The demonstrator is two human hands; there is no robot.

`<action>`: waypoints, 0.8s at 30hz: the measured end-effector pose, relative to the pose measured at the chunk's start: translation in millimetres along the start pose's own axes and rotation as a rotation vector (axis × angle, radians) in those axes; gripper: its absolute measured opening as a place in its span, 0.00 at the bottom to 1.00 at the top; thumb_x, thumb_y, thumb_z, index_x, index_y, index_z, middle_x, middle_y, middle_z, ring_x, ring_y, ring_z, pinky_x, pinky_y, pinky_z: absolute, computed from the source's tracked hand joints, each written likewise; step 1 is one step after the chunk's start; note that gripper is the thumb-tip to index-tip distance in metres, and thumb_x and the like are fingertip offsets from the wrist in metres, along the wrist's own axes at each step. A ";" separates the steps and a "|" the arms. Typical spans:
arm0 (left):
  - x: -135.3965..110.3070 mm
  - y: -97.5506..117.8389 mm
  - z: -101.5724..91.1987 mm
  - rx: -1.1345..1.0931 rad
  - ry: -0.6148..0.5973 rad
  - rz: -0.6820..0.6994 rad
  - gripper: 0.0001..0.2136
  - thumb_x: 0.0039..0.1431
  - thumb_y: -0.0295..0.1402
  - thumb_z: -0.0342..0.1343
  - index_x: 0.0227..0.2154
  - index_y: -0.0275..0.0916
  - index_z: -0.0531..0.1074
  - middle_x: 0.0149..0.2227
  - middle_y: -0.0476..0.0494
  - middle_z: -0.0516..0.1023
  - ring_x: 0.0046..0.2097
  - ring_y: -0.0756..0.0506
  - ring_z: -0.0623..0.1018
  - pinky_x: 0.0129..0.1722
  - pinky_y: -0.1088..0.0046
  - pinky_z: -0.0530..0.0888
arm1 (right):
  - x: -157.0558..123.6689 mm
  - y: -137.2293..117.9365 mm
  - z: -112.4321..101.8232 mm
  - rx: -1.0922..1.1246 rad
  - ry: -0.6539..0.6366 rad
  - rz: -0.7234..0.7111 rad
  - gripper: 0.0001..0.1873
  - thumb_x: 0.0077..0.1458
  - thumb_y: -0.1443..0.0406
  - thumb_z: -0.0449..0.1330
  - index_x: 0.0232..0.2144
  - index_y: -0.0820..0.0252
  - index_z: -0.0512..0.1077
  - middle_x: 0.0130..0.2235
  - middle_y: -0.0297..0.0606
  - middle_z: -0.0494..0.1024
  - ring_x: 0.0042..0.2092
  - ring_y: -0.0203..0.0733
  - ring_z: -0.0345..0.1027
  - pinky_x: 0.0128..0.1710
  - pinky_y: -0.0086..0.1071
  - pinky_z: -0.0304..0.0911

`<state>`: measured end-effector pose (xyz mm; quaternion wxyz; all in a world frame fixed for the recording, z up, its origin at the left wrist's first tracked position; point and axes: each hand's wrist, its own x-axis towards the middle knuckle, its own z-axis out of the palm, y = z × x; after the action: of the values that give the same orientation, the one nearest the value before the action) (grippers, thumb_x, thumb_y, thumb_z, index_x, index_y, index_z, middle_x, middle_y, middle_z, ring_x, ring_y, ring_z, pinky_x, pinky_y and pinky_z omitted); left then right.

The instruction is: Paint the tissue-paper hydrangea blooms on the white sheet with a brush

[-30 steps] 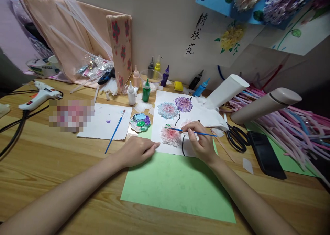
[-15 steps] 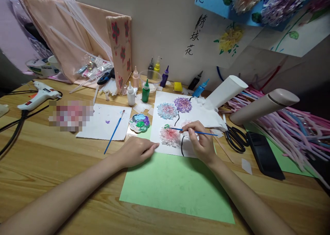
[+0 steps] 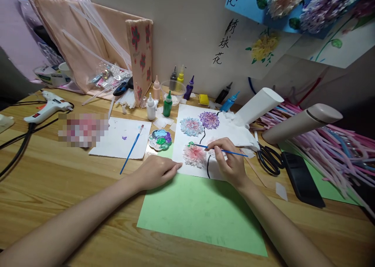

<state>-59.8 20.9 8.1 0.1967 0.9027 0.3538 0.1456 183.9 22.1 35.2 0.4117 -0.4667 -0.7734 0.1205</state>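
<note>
My right hand [image 3: 230, 159] pinches a paintbrush [image 3: 234, 153] with a blue handle. Its bristle end meets a small green paint mark [image 3: 190, 144] at the upper edge of a pink paper flower [image 3: 194, 155]. This flower sits on a white sheet [image 3: 187, 111], as do a light-blue flower [image 3: 191, 126], a purple flower [image 3: 209, 120] and a pale one partly hidden by my hand. Black stem lines are drawn there. My left hand [image 3: 158, 171] rests palm down, index finger and thumb stretched out, the fingertip at the sheet's lower left corner. A paint palette [image 3: 160, 140] holds green, blue and purple.
Left of the palette, a second brush [image 3: 130, 152] lies across white paper [image 3: 102, 142]. Beyond stand paint bottles [image 3: 167, 105]. A glue gun [image 3: 48, 107] is far left; scissors [image 3: 271, 161], a phone [image 3: 301, 179] and a tumbler [image 3: 301, 122] are right. Green paper [image 3: 202, 216] lies in front.
The green mark on the pink flower's upper edge looks slightly different under the brush tip. Both hands keep nearly the same places; the whole view has shifted a little.
</note>
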 end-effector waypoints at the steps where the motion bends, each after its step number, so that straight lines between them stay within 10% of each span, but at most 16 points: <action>1: 0.1 0.1 -0.1 -0.001 0.001 0.002 0.18 0.67 0.35 0.40 0.31 0.38 0.75 0.26 0.47 0.78 0.27 0.50 0.74 0.26 0.74 0.58 | -0.1 0.0 -0.1 -0.007 -0.017 0.000 0.10 0.60 0.67 0.48 0.31 0.57 0.68 0.31 0.36 0.72 0.36 0.41 0.65 0.37 0.36 0.59; 24: 0.4 1.1 1.3 -0.002 0.023 0.014 0.19 0.67 0.35 0.41 0.22 0.37 0.68 0.24 0.48 0.75 0.25 0.51 0.71 0.27 0.73 0.56 | -2.8 -1.7 2.8 0.114 0.032 0.167 0.12 0.62 0.63 0.47 0.31 0.57 0.69 0.31 0.36 0.73 0.35 0.41 0.68 0.38 0.37 0.60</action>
<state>-58.4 20.2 7.6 0.1924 0.9033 0.3496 0.1578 181.4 19.4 32.9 0.4386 -0.5071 -0.7170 0.1906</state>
